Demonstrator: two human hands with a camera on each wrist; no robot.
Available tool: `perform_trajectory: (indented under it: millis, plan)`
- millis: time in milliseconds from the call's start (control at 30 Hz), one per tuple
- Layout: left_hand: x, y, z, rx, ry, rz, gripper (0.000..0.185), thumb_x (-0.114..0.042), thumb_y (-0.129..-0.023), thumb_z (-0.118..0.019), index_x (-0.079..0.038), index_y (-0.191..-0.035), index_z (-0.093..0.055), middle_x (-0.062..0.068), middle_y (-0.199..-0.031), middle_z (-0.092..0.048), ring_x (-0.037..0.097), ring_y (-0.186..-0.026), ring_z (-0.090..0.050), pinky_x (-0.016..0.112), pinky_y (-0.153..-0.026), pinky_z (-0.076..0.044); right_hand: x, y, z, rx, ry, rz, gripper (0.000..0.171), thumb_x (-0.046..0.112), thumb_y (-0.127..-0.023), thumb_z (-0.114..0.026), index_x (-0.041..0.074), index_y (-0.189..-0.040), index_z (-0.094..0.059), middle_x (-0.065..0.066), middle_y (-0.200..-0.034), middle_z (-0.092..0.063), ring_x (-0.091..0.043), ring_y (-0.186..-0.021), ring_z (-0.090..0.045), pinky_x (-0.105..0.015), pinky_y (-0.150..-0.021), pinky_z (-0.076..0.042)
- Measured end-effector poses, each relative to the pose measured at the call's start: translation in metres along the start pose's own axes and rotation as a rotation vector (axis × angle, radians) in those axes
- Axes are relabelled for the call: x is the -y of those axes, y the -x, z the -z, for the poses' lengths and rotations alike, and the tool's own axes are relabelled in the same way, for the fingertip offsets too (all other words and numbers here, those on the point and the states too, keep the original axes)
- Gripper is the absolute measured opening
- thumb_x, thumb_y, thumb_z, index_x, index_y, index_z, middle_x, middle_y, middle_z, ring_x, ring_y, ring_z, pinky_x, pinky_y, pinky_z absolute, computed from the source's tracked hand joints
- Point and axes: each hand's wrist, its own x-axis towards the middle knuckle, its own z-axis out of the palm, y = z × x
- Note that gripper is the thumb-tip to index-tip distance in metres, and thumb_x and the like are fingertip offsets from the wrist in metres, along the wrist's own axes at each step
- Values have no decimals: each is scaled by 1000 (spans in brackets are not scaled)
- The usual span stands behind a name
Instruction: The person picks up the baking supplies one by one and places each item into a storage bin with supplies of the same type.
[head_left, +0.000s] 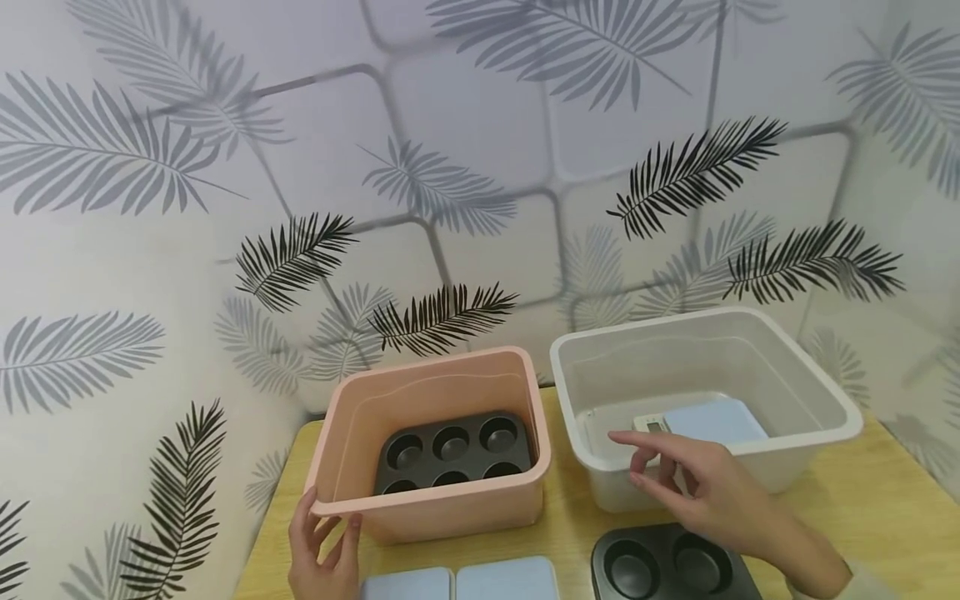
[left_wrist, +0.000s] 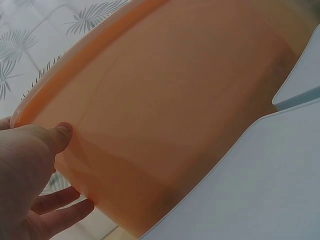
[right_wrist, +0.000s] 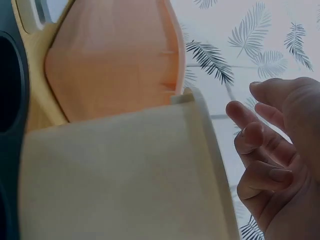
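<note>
Rim (head_left: 431, 492) looks grabbiest on that probably light, bendy pink rectangular plastic tub (head_left: 465, 517): left hand (head_left: 327, 557) pinches it, right hand (head_left: 716, 485) loosely curled, empty.

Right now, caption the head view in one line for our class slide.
Left hand grips a pink bin holding a muffin tin; right hand, empty, hovers by a white bin.

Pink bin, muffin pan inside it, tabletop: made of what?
Pink bin: likely moulded plastic, satin; smooth wall, rounded rim.
Muffin pan: probably metal, dark satin coating; soft sheen around cups.
Tabletop: wood or wood-look laminate, can't tell; yellowish grain, slight sheen.
</note>
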Motion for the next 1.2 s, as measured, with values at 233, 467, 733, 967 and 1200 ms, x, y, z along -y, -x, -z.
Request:
perform_trajectory:
  millis: [233,467,733,967,1200]
  plan:
    - [-1,-6,-4,36,-21,8,79,0,-86,-80,-25,-153,-47,6,-131,-64,-10,-98,-64,7,-73,-55,-8,23,-6,-20,-46,-16,55,-4,-83,-80,17,-132,-67,18,-92,-69,10,-60,-52,-7,-52,-41]
    - [-4,-9,-4,77,-32,25,79,-2,-88,-79,-27,-154,-44,16,-135,-64,-11,-100,-62,6,-75,-53,-19,47,-11,-8,-59,-46,54,-3,-83,-80,23,-128,-68,19,-95,-71,9,-63,-54,-8,-54,-44]
    - [-2,-6,-3,84,-35,41,79,-2,-88,-79,-27,-154,-44,11,-133,-63,-11,-100,-62,6,-75,-54,-33,81,-14,-10,-80,-61,42,-7,-80,-80,27,-104,-73,11,-88,-74,8,-66,-56,-9,-54,-44]
    - [-1,-9,-7,99,-40,34,77,-6,-90,-78,-28,-154,-43,15,-138,-62,-9,-101,-62,5,-76,-53,-41,107,-8,101,-92,-247,20,2,-88,-77,18,-101,-75,8,-88,-75,7,-67,-57,-16,-52,-49]
    - [3,-8,-8,118,-52,56,76,-11,-90,-78,-33,-154,-43,11,-137,-62,-10,-101,-62,6,-76,-54,-39,133,-12,107,-56,-432,9,9,-94,-73,15,-100,-75,13,-87,-73,6,-69,-59,-20,-54,-52]
